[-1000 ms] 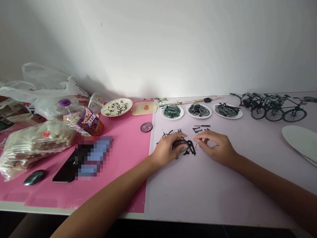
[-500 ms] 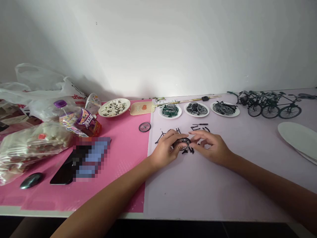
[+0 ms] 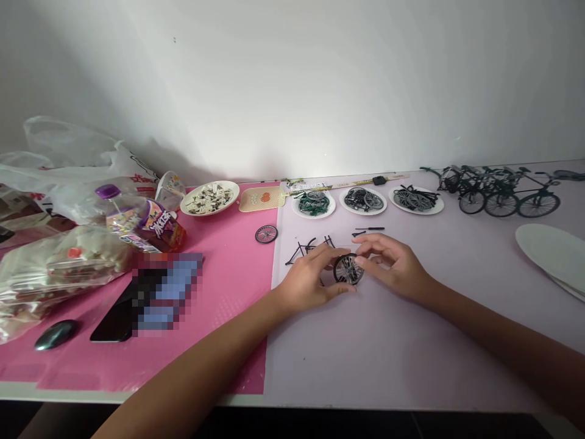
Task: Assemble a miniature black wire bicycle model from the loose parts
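Note:
Between my hands a small black spoked wheel (image 3: 348, 269) is held upright. My left hand (image 3: 315, 277) grips it at its left edge, thumb below and fingers above. My right hand (image 3: 390, 263) pinches its upper right rim. Behind my left hand lies a dark miniature bicycle frame (image 3: 304, 249), partly covered by the fingers. A thin black screwdriver (image 3: 370, 228) and a small black part (image 3: 359, 234) lie beyond my right hand. Another spoked wheel (image 3: 266, 234) rests flat on the pink mat.
Plates of green parts (image 3: 313, 204), black and grey parts (image 3: 362, 201) and grey wheels (image 3: 415, 200) line the back. Small bicycles (image 3: 539, 202) stand at the right, near white plates (image 3: 548, 250). Left are a bottle (image 3: 146, 222), bags, a phone (image 3: 114, 311) and a mouse (image 3: 57, 335).
The wheel has moved slightly right and now shows its face more fully. My left thumb has shifted lower, and my right fingers have come onto the rim.

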`<state>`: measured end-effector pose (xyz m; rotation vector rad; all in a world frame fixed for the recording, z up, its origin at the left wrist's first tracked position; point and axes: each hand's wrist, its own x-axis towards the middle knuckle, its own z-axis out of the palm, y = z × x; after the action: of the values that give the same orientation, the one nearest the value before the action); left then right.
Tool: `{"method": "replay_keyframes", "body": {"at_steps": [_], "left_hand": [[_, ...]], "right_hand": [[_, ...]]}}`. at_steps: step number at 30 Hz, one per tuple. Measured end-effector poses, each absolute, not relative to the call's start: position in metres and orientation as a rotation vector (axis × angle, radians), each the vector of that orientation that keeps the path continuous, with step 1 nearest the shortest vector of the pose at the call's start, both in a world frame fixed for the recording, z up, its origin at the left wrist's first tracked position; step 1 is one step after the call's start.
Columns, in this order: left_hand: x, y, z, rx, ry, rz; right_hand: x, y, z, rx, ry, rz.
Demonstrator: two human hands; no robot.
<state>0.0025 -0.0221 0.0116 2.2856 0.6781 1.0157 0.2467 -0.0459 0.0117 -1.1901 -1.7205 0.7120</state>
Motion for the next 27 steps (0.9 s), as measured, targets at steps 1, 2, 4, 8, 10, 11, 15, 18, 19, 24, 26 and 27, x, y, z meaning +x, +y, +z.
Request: {"method": "replay_keyframes", "body": {"at_steps": [1, 2, 4, 8, 10, 11, 15, 18, 19, 24, 26, 27], "left_hand": [[0.002, -0.022, 0.012, 2.306, 0.694, 0.982], [0.002, -0.022, 0.012, 2.329, 0.71, 0.954], [0.002, -0.021, 0.012, 2.381, 0.728, 0.934], [0.002, -0.019, 0.011, 2.454, 0.712, 0.939], [0.002, -0.018, 0.011, 2.463, 0.692, 0.941], [0.002, -0.018, 0.011, 2.471, 0.677, 0.944], [0.003, -0.017, 0.011, 2.511, 0.629, 0.976], [0.002, -0.017, 0.011, 2.527, 0.619, 0.981], [0.002, -0.017, 0.012, 2.529, 0.623, 0.975], [-0.001, -0.015, 0.011, 2.497, 0.703, 0.932], [-0.003, -0.014, 0.012, 2.467, 0.723, 0.957], [-0.004, -0.013, 0.012, 2.447, 0.724, 0.984]], "right_hand": [[0.247, -0.046, 0.012, -1.189, -1.7, 0.724], [0.247, -0.046, 0.013, -1.185, -1.677, 0.751], [0.246, -0.048, 0.015, -1.17, -1.639, 0.826], [0.242, -0.051, 0.019, -1.147, -1.625, 0.919], [0.241, -0.052, 0.02, -1.137, -1.629, 0.922], [0.241, -0.052, 0.02, -1.135, -1.629, 0.921], [0.242, -0.052, 0.018, -1.142, -1.641, 0.938], [0.244, -0.052, 0.017, -1.136, -1.656, 0.966], [0.245, -0.052, 0.016, -1.127, -1.657, 0.974], [0.249, -0.048, 0.014, -1.099, -1.615, 0.92], [0.251, -0.046, 0.013, -1.126, -1.577, 0.848], [0.252, -0.044, 0.013, -1.141, -1.557, 0.802]]}}
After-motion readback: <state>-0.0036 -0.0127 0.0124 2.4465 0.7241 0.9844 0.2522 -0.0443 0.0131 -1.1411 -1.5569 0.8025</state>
